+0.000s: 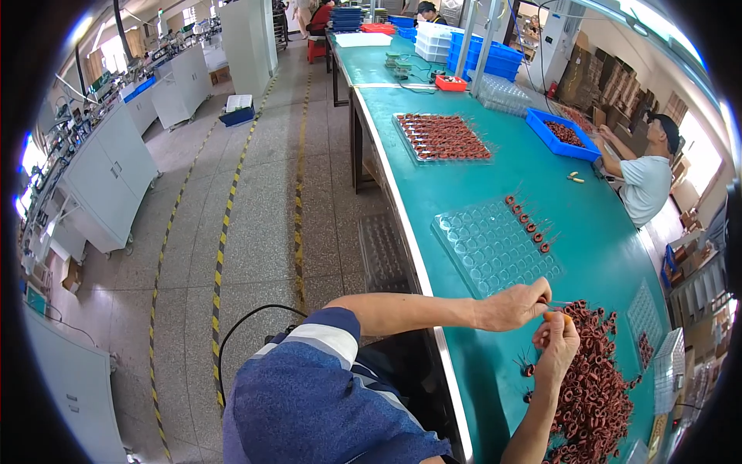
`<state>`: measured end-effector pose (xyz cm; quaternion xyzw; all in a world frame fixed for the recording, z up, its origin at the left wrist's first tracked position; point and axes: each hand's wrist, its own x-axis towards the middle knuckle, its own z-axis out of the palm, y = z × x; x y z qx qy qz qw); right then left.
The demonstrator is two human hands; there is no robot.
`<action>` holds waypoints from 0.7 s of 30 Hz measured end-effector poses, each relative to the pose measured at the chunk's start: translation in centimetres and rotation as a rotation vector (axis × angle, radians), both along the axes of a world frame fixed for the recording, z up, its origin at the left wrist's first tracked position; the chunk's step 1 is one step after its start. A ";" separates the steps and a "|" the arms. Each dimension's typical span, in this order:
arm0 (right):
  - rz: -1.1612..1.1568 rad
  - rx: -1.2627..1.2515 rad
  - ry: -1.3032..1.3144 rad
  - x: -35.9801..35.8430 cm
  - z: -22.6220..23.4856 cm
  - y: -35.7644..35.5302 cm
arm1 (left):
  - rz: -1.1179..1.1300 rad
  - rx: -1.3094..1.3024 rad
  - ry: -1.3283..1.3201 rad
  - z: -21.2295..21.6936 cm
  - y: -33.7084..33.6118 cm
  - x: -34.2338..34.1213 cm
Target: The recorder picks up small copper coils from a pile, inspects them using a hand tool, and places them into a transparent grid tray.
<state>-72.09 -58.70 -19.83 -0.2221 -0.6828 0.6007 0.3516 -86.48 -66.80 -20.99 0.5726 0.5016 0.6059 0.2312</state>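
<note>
Over the near part of the green table, my left hand (510,308) is closed in a pinch on a small reddish-brown ring coil (543,300), mostly covered by the fingers. Just below it, my right hand (556,340) grips a small tool with an orange handle (553,315); its working end is hard to make out. Both hands nearly touch. Beside them on the right lies a big heap of reddish-brown ring coils (591,387). A clear plastic tray (487,240) sits beyond my left hand, with several coils with wire leads (527,223) lined along its right side.
Farther up the green table (371,100) stands a tray filled with coils (444,138). A blue bin (563,135) of coils is near a seated person (649,166) across the table. Clear trays (645,317) lie at the right edge; a small red bin (450,83) is farther back.
</note>
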 end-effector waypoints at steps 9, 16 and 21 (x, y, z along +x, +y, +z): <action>0.113 -0.306 0.070 1.0 0.6 1.0 | -0.270 -0.079 0.455 3.4 -0.3 -2.0; 0.229 -0.315 0.018 1.1 1.7 -0.2 | -0.376 -0.086 0.668 5.7 -2.2 -2.8; 0.120 -0.170 -0.029 1.4 2.1 -1.1 | -0.257 0.011 1.041 4.7 -1.5 -2.4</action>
